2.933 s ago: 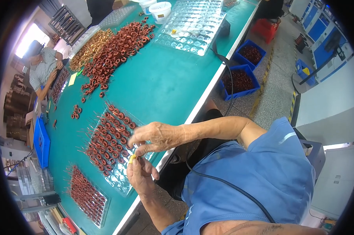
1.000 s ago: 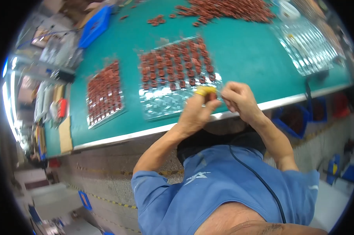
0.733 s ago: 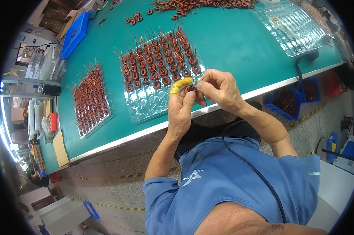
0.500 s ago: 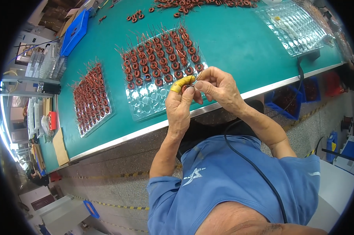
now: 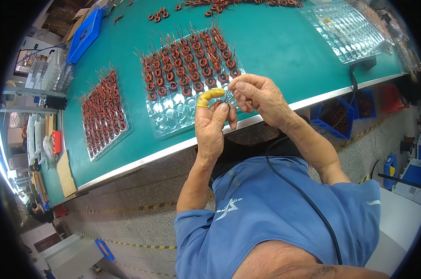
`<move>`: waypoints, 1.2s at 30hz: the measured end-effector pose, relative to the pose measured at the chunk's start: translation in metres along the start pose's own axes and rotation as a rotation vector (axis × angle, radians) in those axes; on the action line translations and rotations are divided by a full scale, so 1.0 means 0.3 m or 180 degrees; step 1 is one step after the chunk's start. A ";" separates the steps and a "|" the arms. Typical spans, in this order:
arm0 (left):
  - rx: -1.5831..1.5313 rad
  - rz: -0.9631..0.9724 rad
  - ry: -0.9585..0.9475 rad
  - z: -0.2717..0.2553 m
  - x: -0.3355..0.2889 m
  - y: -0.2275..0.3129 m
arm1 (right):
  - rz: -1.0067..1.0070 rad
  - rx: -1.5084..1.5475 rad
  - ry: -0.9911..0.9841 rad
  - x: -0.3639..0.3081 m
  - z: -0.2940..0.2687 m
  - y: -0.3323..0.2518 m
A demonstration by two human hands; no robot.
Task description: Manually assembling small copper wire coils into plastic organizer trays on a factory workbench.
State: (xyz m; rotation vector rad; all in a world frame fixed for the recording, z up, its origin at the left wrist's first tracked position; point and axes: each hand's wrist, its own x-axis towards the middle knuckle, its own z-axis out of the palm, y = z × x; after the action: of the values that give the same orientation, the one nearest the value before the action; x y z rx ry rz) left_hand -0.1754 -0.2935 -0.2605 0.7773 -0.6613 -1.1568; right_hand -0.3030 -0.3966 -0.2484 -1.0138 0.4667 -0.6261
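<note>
Near the partly filled tray's (image 5: 173, 114) right side, the left hand (image 5: 210, 126) pinches 1 reddish wound ring (image 5: 217, 105); the right hand (image 5: 262, 98) pinches its wire leads (image 5: 228, 96). Left of that tray lies another ring-laden tray (image 5: 109, 145).

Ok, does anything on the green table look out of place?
Slightly: a small cluster of red-brown coils lies loose on the table, apart from the larger pile and the partly filled tray. Otherwise nothing stands out.

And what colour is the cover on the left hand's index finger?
Yellow: the finger cover on the left hand shows best in the head view.
</note>
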 end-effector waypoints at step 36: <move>0.0086 -0.0020 -0.0266 -0.017 -0.064 -0.025 | -0.0358 -0.1559 0.0002 -0.014 0.026 0.006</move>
State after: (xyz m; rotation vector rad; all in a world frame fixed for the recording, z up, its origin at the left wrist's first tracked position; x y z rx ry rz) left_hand -0.1807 -0.2755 -0.2709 0.7575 -0.7457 -1.1929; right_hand -0.3007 -0.3883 -0.2461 -1.5121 0.5815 -0.6258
